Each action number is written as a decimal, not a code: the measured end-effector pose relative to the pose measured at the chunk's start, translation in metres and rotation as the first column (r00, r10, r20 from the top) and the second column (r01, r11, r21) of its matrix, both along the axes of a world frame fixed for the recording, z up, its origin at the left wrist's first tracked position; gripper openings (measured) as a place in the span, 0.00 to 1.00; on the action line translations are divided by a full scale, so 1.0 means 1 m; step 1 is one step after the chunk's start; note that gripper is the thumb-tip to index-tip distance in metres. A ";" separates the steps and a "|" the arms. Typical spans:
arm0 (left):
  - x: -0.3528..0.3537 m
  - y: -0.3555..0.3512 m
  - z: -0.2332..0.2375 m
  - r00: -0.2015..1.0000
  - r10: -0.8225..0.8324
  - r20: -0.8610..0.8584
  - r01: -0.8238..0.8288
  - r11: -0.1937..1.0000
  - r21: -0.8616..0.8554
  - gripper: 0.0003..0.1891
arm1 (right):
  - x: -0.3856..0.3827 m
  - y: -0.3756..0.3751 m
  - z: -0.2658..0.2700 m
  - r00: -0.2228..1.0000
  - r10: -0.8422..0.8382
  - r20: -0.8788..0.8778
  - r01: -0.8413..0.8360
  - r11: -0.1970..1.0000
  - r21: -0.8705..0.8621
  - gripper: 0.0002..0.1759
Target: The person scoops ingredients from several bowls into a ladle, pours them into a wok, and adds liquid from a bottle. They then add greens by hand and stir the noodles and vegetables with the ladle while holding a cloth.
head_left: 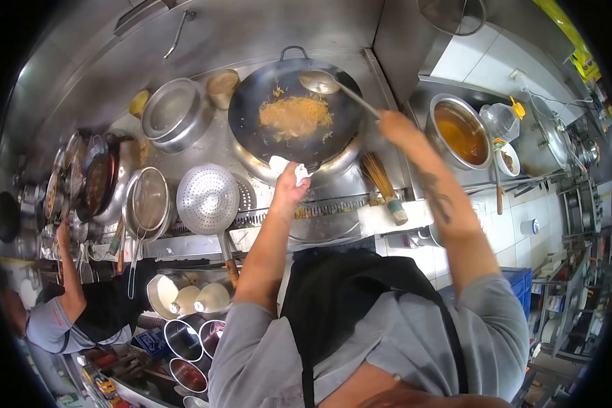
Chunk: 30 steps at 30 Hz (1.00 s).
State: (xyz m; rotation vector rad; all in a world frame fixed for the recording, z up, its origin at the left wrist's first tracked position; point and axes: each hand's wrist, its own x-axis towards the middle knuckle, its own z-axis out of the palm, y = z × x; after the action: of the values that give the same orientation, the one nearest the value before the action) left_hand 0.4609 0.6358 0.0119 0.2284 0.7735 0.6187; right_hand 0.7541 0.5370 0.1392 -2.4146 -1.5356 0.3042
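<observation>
A large black wok (251,136) sits on the burner, with a heap of shredded orange-yellow food (296,117) in its middle. My left hand (292,185) is closed around a folded white cloth (280,163) at the near rim, right by the wok's near handle (313,167). In my right hand (396,128) is the long handle of a metal ladle (319,82). The ladle's bowl hangs over the far right part of the wok, just beyond the food.
Right of the wok, a bamboo brush (381,183) lies near a pot of brown liquid (460,134). A perforated skimmer (207,197), wire strainers (149,198) and a metal pot (172,112) stand to the left. Another person (75,299) works at far left.
</observation>
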 end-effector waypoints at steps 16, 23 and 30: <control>-0.012 -0.065 0.059 0.996 0.030 -0.083 -0.037 0.995 -0.092 0.07 | -0.063 -0.067 0.127 0.809 0.525 0.266 -0.450 0.843 -0.296 0.21; -0.021 -0.057 0.076 0.998 0.013 -0.065 -0.019 0.996 -0.084 0.05 | -0.059 -0.122 0.150 0.847 0.531 -0.043 -0.529 0.828 -0.185 0.25; -0.021 -0.072 0.049 1.000 -0.020 0.012 0.020 1.000 -0.006 0.02 | -0.042 -0.113 0.081 0.919 0.394 -0.006 -0.384 0.892 -0.237 0.23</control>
State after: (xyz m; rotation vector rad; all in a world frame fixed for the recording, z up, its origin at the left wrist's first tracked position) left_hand 0.4398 0.5633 0.0614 0.2266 0.7604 0.5986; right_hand 0.7121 0.4243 0.2200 -2.2676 -2.1111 0.5439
